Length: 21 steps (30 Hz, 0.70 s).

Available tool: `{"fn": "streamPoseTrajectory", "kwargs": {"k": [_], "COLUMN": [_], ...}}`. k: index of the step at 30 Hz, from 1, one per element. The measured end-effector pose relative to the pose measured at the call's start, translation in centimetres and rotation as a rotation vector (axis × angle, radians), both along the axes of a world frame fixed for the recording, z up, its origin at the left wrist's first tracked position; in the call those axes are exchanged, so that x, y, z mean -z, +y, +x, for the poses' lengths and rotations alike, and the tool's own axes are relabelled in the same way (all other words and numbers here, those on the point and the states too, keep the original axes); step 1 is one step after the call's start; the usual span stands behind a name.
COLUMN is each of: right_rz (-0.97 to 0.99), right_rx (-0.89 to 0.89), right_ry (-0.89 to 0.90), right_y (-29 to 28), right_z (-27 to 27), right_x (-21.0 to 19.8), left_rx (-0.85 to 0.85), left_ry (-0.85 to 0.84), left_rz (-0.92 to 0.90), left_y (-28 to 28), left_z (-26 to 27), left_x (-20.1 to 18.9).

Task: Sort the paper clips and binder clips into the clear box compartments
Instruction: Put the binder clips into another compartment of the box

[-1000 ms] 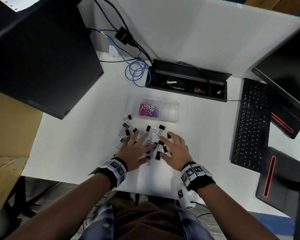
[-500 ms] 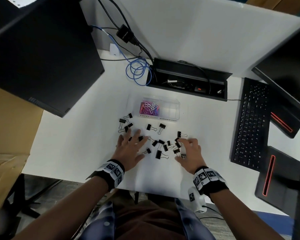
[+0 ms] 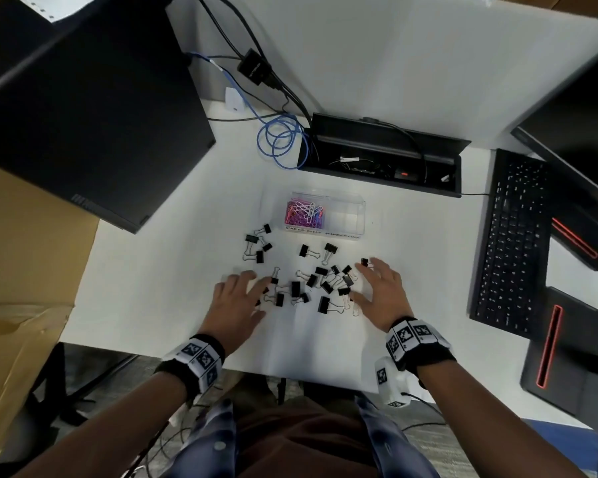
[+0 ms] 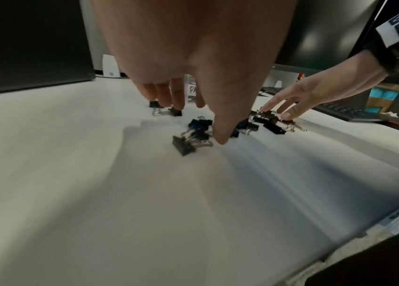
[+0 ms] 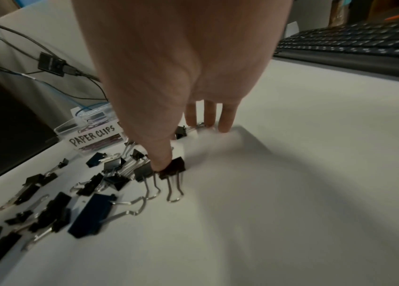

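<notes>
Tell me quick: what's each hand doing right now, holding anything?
Left hand: open, fingers spread over the binder clips, gripping none.
Right hand: open, fingers spread, thumb touching one clip; nothing held.

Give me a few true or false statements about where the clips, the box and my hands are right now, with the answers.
1. The paper clips lie in the clear box's left compartment. True.
2. The right compartment is full of binder clips. False: it looks empty; the binder clips lie on the desk.
3. The left hand holds a binder clip aloft. False: it is spread over the desk.
4. The right hand's thumb touches a binder clip. True.
5. The keyboard lies right of the box. True.
</notes>
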State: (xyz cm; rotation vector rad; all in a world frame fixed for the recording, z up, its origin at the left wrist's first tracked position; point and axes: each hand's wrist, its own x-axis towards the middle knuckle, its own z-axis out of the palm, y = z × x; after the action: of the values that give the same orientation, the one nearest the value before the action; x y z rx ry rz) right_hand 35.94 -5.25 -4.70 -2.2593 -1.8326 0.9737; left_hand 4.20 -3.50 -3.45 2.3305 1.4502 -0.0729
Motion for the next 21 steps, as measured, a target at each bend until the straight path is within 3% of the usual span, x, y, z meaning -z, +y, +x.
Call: {"fn": "streamPoseTrajectory", "kwargs": {"k": [5,14,21], "right_rz": [0.178,-0.011,-0.015], "right_rx": [0.114,0.168,0.469], "right_ry": [0.070,0.159,0.292], "right_y": [-0.9,-0.2,0.7], "right_z": [0.0,-0.7,-0.8], "right_x": [-0.1,-0.5,-0.9], "left_rx": [-0.188,-0.283,-0.555], "left_ry": [-0.126,-0.315,-0.538], "left_rz": [-0.155,-0.210,-0.408], "left_y": [-0.3,1.0,2.7], "left_z": [-2.3,-1.3,-1.4], "left_x": [1.2,1.7,0.8]}}
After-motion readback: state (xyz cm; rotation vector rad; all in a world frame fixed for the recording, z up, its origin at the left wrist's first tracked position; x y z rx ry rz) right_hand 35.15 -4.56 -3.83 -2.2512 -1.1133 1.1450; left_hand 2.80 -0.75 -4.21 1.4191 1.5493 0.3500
